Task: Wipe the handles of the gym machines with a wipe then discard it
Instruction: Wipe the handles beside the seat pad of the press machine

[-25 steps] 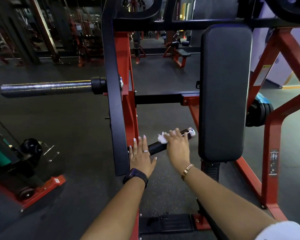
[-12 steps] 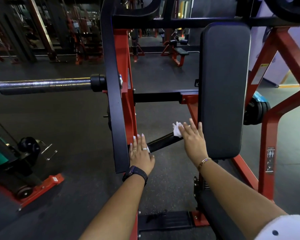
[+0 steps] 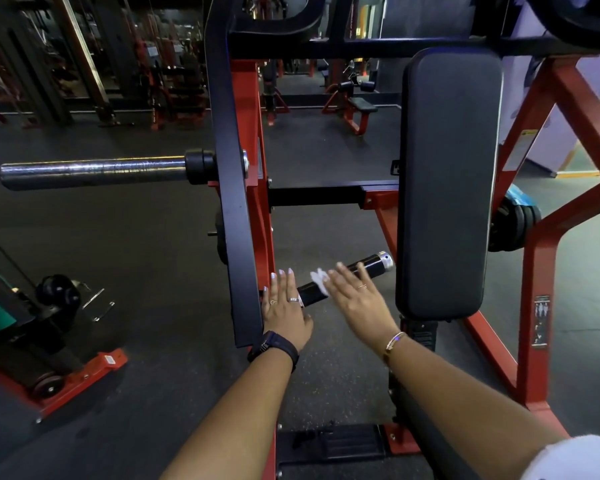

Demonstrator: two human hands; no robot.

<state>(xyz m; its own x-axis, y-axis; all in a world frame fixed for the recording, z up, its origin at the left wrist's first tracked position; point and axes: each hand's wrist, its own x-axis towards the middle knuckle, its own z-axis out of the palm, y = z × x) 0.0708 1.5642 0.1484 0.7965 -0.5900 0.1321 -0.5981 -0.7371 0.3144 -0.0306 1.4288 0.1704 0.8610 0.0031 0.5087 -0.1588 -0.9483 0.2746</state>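
The floor [image 3: 146,271] is dark rubber matting, faintly speckled in the lit patch near the bottom centre. Standing directly on it is the red machine frame [image 3: 534,306], its foot planted at the right, with a black footplate [image 3: 329,441] low between the uprights. At the left edge another machine's red base [image 3: 84,375] rests on the floor, a small wheel at its lower end. Farther back, a low red-framed bench [image 3: 355,109] stands on the same matting, well apart from the near machine, and darker racks [image 3: 84,64] stand on the floor at upper left.
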